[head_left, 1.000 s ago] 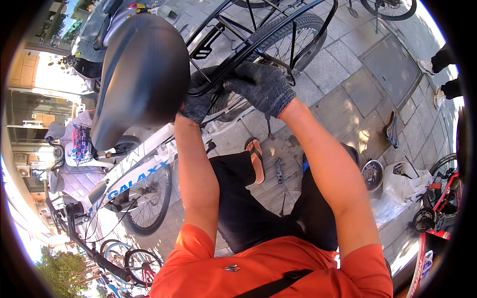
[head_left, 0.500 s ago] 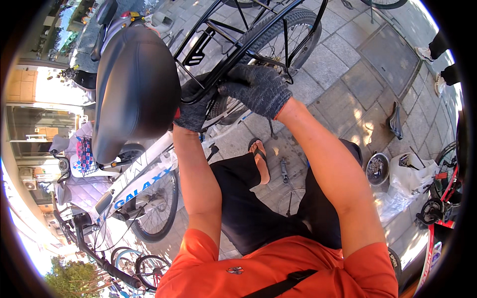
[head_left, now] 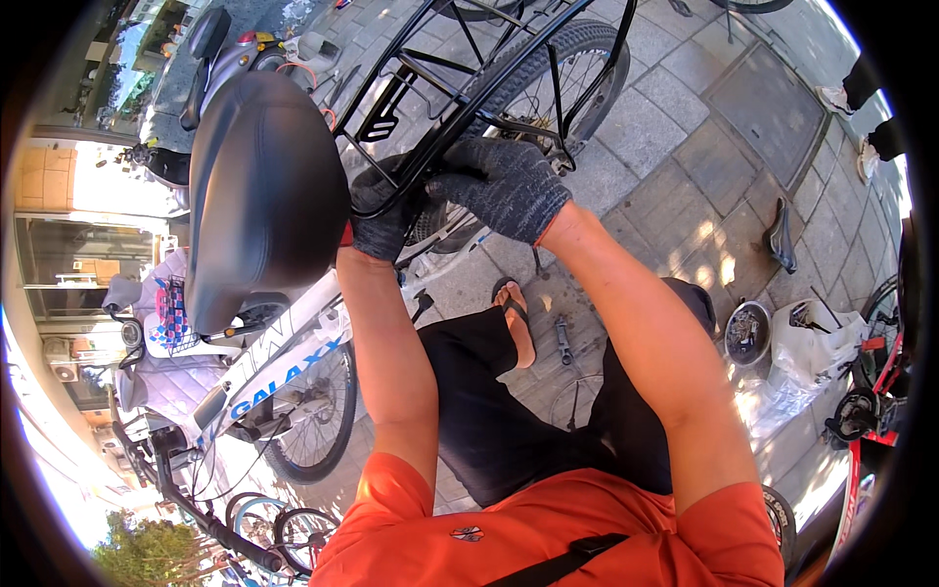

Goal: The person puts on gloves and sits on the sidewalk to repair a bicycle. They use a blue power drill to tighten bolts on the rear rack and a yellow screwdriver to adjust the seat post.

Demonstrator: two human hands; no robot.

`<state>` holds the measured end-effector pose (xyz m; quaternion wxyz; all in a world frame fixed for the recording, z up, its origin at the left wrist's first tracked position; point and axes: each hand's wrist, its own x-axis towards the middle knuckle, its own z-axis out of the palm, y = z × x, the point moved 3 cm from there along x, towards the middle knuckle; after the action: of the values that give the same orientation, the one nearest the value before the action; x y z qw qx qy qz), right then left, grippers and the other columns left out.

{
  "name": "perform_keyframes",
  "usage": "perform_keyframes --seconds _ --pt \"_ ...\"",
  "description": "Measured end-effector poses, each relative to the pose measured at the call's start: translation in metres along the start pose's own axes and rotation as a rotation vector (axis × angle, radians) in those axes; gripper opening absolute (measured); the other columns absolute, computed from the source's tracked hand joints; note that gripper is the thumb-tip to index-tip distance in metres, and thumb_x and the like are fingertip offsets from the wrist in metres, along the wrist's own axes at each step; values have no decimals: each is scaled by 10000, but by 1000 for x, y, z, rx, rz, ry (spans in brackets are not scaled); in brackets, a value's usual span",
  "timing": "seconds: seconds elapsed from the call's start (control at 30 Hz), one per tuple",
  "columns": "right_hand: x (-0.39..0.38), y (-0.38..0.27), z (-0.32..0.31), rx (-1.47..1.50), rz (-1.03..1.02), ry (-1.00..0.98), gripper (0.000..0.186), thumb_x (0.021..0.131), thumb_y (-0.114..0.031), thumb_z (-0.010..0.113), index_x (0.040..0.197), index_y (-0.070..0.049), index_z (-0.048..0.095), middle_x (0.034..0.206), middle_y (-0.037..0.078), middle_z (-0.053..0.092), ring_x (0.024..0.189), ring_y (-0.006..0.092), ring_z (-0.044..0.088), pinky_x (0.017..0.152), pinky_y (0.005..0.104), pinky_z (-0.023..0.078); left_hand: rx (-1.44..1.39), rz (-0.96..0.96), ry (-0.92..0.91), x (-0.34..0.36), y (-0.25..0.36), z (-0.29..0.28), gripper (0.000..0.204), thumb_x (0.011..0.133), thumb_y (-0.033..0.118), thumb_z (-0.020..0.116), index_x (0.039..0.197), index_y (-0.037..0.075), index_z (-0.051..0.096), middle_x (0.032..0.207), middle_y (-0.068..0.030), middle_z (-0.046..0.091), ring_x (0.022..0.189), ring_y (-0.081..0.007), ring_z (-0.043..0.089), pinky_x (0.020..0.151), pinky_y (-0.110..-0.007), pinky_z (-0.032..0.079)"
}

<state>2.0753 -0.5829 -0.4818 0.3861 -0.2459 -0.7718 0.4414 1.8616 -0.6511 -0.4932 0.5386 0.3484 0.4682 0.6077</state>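
**White bicycle (head_left: 279, 357) with black rack (head_left: 450, 127) over the rear wheel (head_left: 587, 41)**

Starts just behind the black saddle (head_left: 274, 186). Looks like painted metal tube: likely stiff, fairly light, a bit slippery, hard to break. Best held by the long side rails, not the thin struts. Has the gloved left hand (head_left: 380, 230) under the front end, the gloved right hand (head_left: 504, 186) beside. Hides most fingertips; cannot tell fingers clamped from fingers apart.

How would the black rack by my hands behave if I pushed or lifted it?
The black rack would probably feel stiff, since cross-struts brace its bars. It may be light for its size, being mostly open frame. Its smooth, shiny bars could be slightly slippery.
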Motion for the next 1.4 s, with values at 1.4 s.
perform_keyframes --seconds 1.4 --pt "3 0 -1 61 48 -15 327 838 -291 792 1046 -47 724 947 127 737 857 238 709 795 337 550 177 211 -59 -4 7 11 451 848 155 780 1217 -61 634 1141 -169 702 1025 -242 692 904 -327 561"
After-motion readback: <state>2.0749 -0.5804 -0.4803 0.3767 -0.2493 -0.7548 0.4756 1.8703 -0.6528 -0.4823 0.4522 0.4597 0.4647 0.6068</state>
